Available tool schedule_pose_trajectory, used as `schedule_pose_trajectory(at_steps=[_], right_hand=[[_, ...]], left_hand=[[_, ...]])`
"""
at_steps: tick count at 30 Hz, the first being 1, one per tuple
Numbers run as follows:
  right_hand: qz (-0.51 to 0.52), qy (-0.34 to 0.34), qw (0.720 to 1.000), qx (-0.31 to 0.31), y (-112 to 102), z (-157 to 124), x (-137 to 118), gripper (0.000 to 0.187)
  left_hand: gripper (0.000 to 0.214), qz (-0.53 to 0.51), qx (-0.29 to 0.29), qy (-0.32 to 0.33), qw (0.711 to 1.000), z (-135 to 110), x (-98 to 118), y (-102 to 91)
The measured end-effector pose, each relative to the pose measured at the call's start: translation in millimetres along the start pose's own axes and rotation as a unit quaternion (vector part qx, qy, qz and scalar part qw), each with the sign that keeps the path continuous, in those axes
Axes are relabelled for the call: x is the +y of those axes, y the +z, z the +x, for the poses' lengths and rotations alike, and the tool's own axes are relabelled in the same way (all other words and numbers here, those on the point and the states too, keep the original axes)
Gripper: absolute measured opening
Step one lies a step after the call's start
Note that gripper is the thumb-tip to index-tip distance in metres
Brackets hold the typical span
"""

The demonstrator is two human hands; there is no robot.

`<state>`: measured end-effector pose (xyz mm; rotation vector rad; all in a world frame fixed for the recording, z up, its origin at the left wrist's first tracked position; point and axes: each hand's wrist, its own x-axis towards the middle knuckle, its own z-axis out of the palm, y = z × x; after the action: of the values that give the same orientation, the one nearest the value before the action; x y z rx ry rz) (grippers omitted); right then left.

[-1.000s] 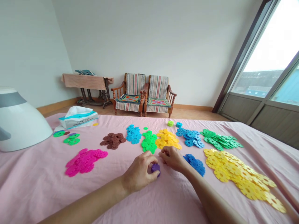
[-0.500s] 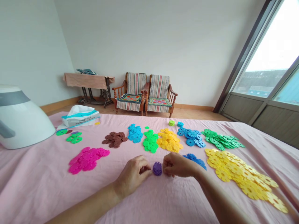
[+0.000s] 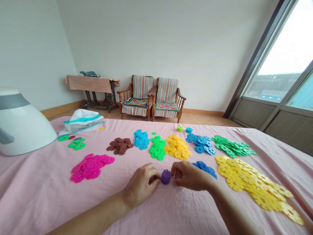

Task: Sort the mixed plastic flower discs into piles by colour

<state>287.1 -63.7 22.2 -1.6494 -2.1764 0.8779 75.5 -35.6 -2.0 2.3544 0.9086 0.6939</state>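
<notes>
The purple stack [image 3: 166, 176] stands between the left hand [image 3: 141, 180] at nine o'clock and right hand [image 3: 190, 175] at three, both half-curled, seemingly empty; one o'clock's lime stack [image 3: 180, 129] looks done, ten o'clock's brown heap [image 3: 119, 146] unstacked.

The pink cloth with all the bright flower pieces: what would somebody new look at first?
Probably the big yellow pile spreading across the right side, because it's the widest and so bright. Next might be the hot-pink pile on the left. Then the little purple stack in the front middle, between the left hand and the right hand.
</notes>
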Motion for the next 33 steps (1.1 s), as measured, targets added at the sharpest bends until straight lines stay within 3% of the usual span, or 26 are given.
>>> schedule_pose_trajectory(at_steps=[4,9,16,22,28,33], right_hand=[[-0.015,-0.012,0.997,0.072,2.8,-5.3,-8.0,0.038],[-0.099,-0.023,0.991,0.089,20.5,-4.3,-27.0,0.046],[-0.187,-0.014,0.979,0.083,27.2,-0.3,-38.8,0.025],[-0.185,-0.004,0.98,0.069,25.5,-1.9,-42.1,0.03],[-0.175,-0.018,0.984,0.04,22.3,6.9,-42.1,0.014],[-0.209,-0.044,0.977,0.014,15.7,15.9,-41.4,0.015]], left_hand=[[0.02,-0.018,0.067,-0.021,0.997,0.1,-10.8,-0.7],[0.016,-0.041,0.131,-0.064,0.988,3.6,-24.4,-4.9],[0.014,-0.049,0.137,-0.074,0.987,4.8,-24.8,-6.9],[0.015,-0.057,0.138,-0.074,0.986,3.7,-24.7,-7.3],[0.014,-0.057,0.137,-0.073,0.986,4.1,-23.9,-8.6],[0.014,-0.054,0.14,-0.073,0.986,3.8,-26.8,-7.3]])
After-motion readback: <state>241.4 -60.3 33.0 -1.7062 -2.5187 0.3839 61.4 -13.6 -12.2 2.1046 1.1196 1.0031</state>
